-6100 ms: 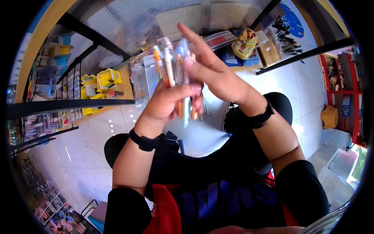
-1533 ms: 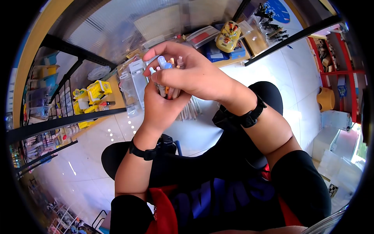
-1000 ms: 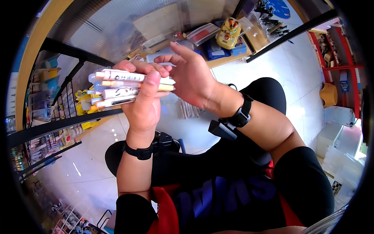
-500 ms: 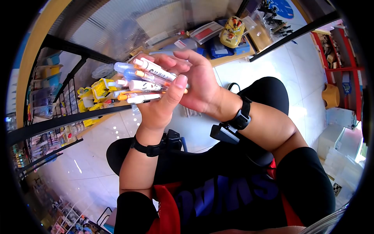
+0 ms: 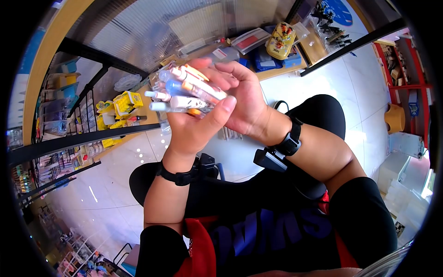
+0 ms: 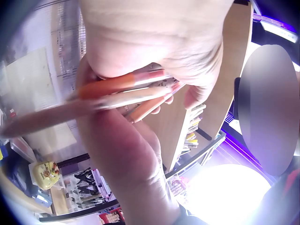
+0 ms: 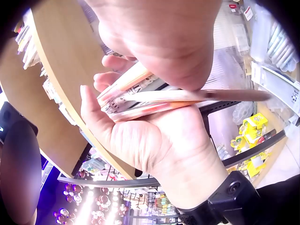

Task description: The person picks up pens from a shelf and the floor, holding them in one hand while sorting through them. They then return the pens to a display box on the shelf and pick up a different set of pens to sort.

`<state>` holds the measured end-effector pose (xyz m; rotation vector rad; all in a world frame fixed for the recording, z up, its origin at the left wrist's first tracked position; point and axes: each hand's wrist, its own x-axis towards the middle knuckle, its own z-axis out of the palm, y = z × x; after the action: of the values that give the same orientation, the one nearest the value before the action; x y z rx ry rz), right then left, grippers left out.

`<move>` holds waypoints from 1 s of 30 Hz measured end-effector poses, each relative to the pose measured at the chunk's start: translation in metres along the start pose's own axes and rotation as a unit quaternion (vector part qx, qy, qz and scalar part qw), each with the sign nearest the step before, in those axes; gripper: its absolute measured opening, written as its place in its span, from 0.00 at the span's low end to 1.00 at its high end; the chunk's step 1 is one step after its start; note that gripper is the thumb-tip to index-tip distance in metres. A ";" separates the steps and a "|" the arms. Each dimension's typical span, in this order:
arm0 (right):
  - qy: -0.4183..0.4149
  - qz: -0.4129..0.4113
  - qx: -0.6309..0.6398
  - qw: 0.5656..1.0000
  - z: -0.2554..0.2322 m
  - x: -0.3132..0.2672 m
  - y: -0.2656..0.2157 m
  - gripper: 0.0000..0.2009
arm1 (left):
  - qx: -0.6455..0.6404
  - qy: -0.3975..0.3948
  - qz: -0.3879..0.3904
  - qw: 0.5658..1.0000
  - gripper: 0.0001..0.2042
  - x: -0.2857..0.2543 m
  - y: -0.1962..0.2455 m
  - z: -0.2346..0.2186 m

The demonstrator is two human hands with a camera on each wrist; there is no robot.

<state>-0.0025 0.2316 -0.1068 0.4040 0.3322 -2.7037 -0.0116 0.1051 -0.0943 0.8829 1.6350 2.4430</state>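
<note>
A bunch of several pens (image 5: 193, 90), mostly white, clear and orange, lies slantwise in my left hand (image 5: 187, 134). The fingers wrap round the barrels and the thumb lies across them. Blue and white pen tops point to the left in the head view. My right hand (image 5: 249, 99) is cupped beside the opposite ends, its palm right at them and its fingers loosely bent. From the left wrist, an orange-ended pen (image 6: 108, 87) shows between the two hands. A long pen (image 7: 234, 95) sticks out of the bunch in the right wrist view.
More pens (image 5: 230, 134) lie on a grey seat (image 5: 221, 159) below the hands. Beyond stands a shelf with a yellow pencil case (image 5: 280, 41) and blue packs (image 5: 266, 60). Yellow boxes (image 5: 127, 101) stand on the left, behind a black shelf bar (image 5: 92, 134).
The pens stood upright in my left hand, then tipped over to the left. Since then the left hand has carried them right, up against my right palm, and their tops have risen.
</note>
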 end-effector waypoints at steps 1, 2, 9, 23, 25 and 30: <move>0.000 0.001 0.000 1.000 0.000 0.000 0.001 0.14 | -0.008 0.011 0.008 1.000 0.26 0.000 -0.002 0.004; 0.009 0.010 0.014 1.000 0.000 0.000 0.003 0.13 | -0.008 0.012 0.008 1.000 0.26 -0.002 -0.006 0.003; 0.074 -0.037 -0.046 0.996 -0.002 0.007 0.009 0.13 | -0.030 0.166 -0.015 0.986 0.18 -0.002 -0.035 0.004; 0.004 0.061 -0.056 0.997 -0.010 0.009 0.013 0.19 | -0.228 0.255 -0.139 0.929 0.08 -0.010 -0.004 -0.023; 0.016 0.063 -0.146 0.987 -0.032 0.021 0.022 0.20 | -0.242 0.251 -0.172 0.922 0.08 -0.023 0.008 -0.039; -0.066 0.264 -0.730 0.627 -0.152 0.070 0.065 0.12 | -0.274 0.267 -0.241 0.892 0.08 -0.058 0.026 -0.093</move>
<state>-0.0027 0.1925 -0.2817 -0.2011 1.7678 -1.1577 -0.0031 -0.0035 -0.1211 -0.2700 0.9601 2.6363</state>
